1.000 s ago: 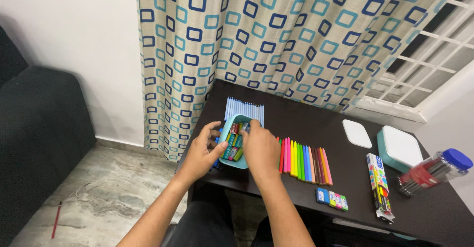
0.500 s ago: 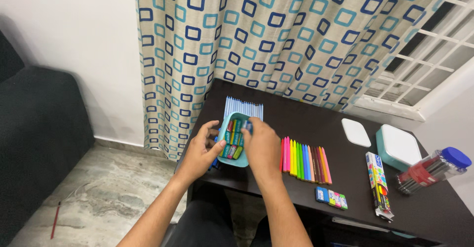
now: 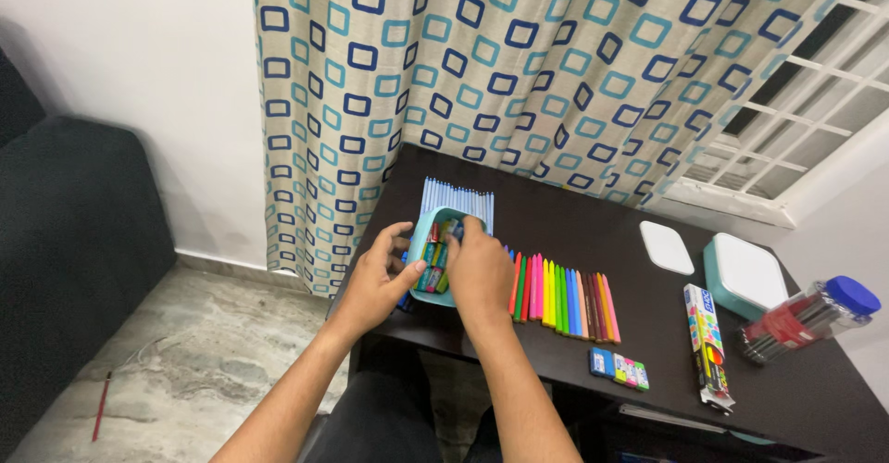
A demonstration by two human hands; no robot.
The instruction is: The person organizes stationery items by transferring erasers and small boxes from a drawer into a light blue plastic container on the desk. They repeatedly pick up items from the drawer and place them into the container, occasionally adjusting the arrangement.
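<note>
Head view, looking down on a dark tabletop (image 3: 574, 218) beside a patterned curtain (image 3: 519, 65). A small teal box (image 3: 435, 264) packed with coloured erasers sits at the near left edge of the tabletop, just in front of a row of pale blue pencils (image 3: 457, 198). Left hand (image 3: 378, 282) cups the box's left wall, fingers curled, thumb against the rim. Right hand (image 3: 480, 273) lies over the box's right side, fingertips dipped among the erasers; whether it pinches one cannot be told. Right of the box: a row of coloured markers (image 3: 565, 294), four loose erasers (image 3: 619, 369), a flat crayon pack (image 3: 709, 343), a white lid (image 3: 667, 246), a teal lidded box (image 3: 746, 276), a jar of pencils (image 3: 807, 320).
</note>
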